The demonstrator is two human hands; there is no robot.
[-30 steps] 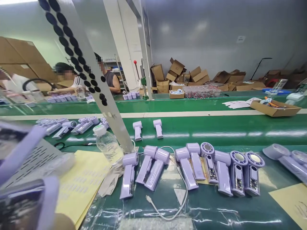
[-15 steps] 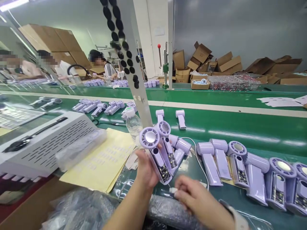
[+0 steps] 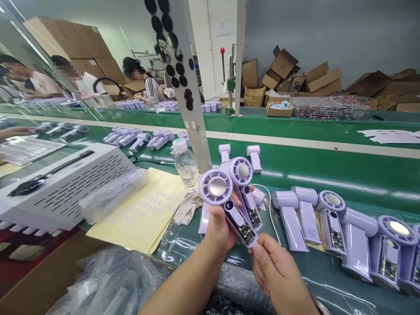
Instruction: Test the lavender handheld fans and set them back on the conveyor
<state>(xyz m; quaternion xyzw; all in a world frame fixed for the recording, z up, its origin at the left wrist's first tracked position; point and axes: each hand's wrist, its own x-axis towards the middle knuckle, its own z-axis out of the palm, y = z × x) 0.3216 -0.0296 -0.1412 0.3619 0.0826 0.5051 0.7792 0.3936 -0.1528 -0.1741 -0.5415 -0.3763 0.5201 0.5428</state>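
Right hand (image 3: 274, 267): fingertips at base of nearer lilac plastic round-headed fan (image 3: 241, 223), grip unclear | left hand (image 3: 220, 229): clamped on it and matching lilac fan (image 3: 251, 208) behind | long axis slants down toward right hand | dark-green tabletop (image 3: 320, 264) beneath

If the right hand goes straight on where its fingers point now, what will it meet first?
Probably the lower end of the nearer fan, held in the left hand. The right hand seems to touch that end, though exact contact is unclear.
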